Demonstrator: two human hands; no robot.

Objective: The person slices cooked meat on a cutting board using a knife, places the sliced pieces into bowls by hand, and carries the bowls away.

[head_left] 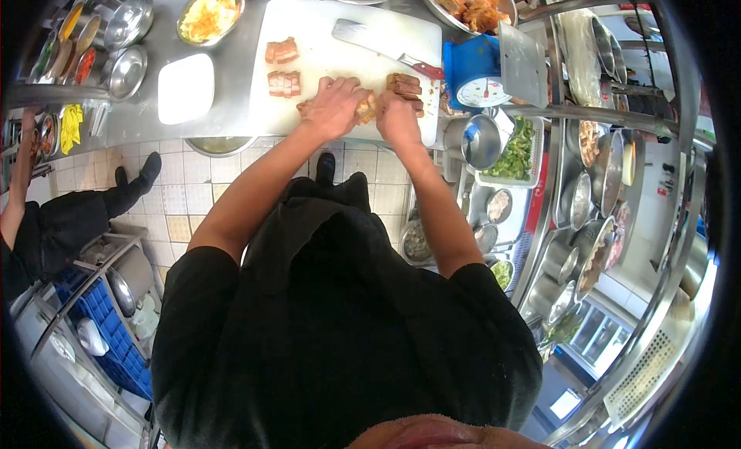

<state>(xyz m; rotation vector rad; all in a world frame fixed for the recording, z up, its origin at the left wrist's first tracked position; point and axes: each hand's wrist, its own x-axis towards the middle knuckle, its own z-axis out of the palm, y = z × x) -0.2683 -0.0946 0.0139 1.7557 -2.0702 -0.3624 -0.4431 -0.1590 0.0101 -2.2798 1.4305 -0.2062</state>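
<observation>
On the white cutting board (309, 32), my left hand (336, 108) is closed round a piece of meat (365, 108) that shows beside its fingers. My right hand (397, 117) is closed at the right end of that piece, just below a stack of browned meat slices (405, 84); what it grips is too small to make out. Two groups of sliced meat, one upper (282, 51) and one lower (284, 84), lie at the board's left. A cleaver (363, 38) with a red handle rests across the upper right of the board.
Right of the board stands a blue scale (471, 59). A white container (185, 89) and a bowl of yellow food (208, 17) are to the left. Large meat pieces fill a bowl (471, 5) at the back. Another person (62, 225) stands at far left.
</observation>
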